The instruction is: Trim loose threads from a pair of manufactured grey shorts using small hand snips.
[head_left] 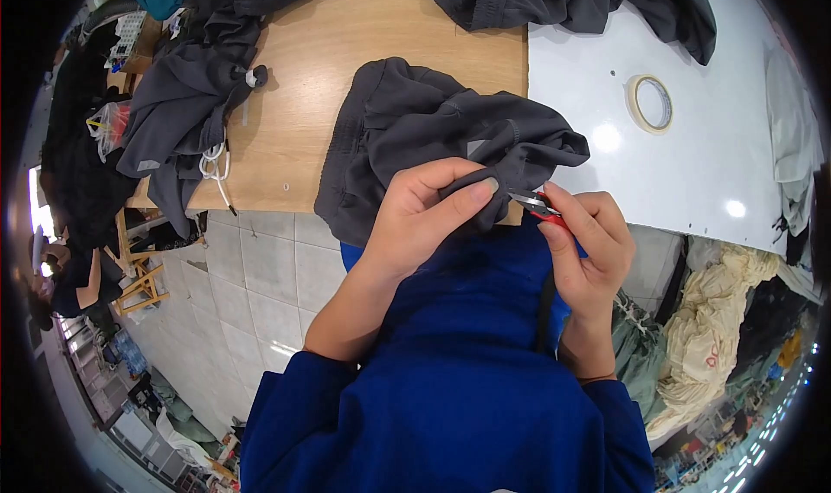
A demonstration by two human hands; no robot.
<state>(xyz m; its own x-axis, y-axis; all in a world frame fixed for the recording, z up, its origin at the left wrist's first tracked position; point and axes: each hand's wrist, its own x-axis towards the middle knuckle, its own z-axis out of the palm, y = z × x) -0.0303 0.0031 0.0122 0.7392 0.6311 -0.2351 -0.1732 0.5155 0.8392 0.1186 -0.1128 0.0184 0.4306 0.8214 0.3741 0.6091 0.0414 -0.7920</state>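
A dark grey garment (407,112) with a gathered elastic band lies bunched at the near edge of the wooden tabletop and hangs over it. My left hand (433,212) pinches a fold of its cloth between thumb and fingers. In my right hand (593,242) is a pair of thread snips (538,206) with red handles and short metal blades. The blade tips point left and meet the pinched cloth, or lie just beside it. Whether a thread sits between the blades is too small to tell.
The wooden tabletop (294,69) adjoins a white tabletop (710,164) on the right, where a roll of tape (649,103) lies. More grey garments (186,95) are heaped at the left; others (571,0) lie along the far side. A white cable (215,162) hangs near the left edge.
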